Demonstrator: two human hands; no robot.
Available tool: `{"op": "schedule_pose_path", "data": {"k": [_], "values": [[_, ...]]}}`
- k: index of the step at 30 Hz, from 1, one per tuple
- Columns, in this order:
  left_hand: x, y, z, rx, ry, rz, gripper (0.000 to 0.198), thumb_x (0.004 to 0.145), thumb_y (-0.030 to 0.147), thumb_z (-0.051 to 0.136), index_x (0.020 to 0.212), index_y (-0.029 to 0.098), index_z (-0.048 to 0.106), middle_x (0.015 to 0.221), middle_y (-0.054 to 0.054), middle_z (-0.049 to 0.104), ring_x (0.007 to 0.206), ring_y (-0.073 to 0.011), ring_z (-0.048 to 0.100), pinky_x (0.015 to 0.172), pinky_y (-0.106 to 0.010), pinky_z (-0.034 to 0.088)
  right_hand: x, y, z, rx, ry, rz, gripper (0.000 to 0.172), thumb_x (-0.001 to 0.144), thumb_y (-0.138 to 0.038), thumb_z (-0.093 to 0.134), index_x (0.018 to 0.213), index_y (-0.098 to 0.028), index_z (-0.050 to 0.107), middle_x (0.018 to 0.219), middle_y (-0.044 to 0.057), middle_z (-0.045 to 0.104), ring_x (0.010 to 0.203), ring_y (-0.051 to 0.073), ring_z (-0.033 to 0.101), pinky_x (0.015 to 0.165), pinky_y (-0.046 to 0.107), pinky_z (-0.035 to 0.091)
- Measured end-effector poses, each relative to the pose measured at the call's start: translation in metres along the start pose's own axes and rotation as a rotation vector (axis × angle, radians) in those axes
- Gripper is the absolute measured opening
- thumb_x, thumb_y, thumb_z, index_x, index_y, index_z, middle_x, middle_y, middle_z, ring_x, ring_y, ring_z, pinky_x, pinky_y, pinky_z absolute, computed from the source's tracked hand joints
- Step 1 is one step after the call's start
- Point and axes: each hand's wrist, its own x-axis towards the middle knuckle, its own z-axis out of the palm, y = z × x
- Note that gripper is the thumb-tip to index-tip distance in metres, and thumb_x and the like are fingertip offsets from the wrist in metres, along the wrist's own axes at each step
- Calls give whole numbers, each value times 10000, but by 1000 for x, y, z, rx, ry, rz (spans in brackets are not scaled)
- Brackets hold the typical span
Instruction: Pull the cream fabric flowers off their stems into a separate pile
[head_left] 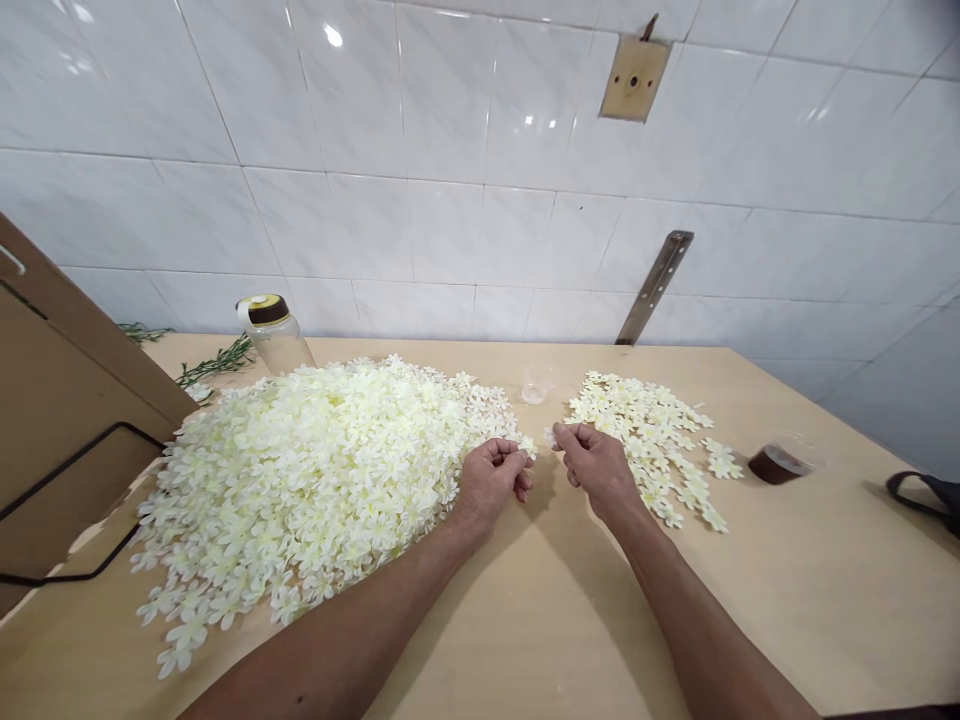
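Note:
A big heap of cream-white artificial flowers covers the left half of the wooden table. A smaller, flatter spread of the same flowers lies to the right. My left hand rests at the heap's right edge, fingers curled and pinching a flower. My right hand sits just left of the small spread, fingers pinched together on a small flower piece at its fingertips. The two hands are a few centimetres apart.
A clear bottle with a brown and yellow cap stands behind the heap, green stems beside it. A small clear cup sits between the piles. A dark-filled cup and a black strap lie right. A brown board leans left.

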Motion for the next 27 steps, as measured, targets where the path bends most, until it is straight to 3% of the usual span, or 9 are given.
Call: {"op": "schedule_pose_path", "data": {"k": [2,6,12,17,23,27], "values": [[0,-1,0,1,-5,10,150,716,266,688,719,142,603,621,-26,660,410,-85,514,384,-210,421,4,-1,0,-161,44,-63,402,812,-549,603,735,-165,692,557,7,598,434,120,509,415,227,409],[-1,-1,-1,0,2,12,139,713,252,688,730,142,605,621,-22,663,418,-86,527,389,-204,421,6,-7,2,-219,-55,-141,380,845,-464,581,1071,-187,709,730,32,706,509,151,618,480,254,490],[-1,2,0,22,25,1,176,731,295,691,733,143,601,587,-9,646,400,-80,517,390,-203,429,-9,-11,4,-295,-58,-430,254,877,-424,593,903,-210,728,926,63,729,681,165,637,644,288,526],[-1,2,0,20,17,0,211,728,328,713,747,147,606,499,27,584,384,-83,506,402,-207,429,-14,-9,8,-293,-98,-414,244,848,-438,636,872,-209,716,879,67,722,663,169,634,632,293,523],[-1,1,0,-16,-7,3,220,696,302,729,796,130,635,670,-29,672,428,-82,539,394,-211,442,-13,-10,9,-281,-77,-333,213,847,-415,636,823,-228,734,794,31,727,676,177,646,647,290,503],[-3,2,0,-11,-18,4,177,707,257,705,803,127,634,668,-22,662,420,-75,532,393,-208,448,-15,-11,10,-285,-88,-309,251,865,-424,599,777,-227,727,776,29,721,648,176,636,600,279,481]]}}
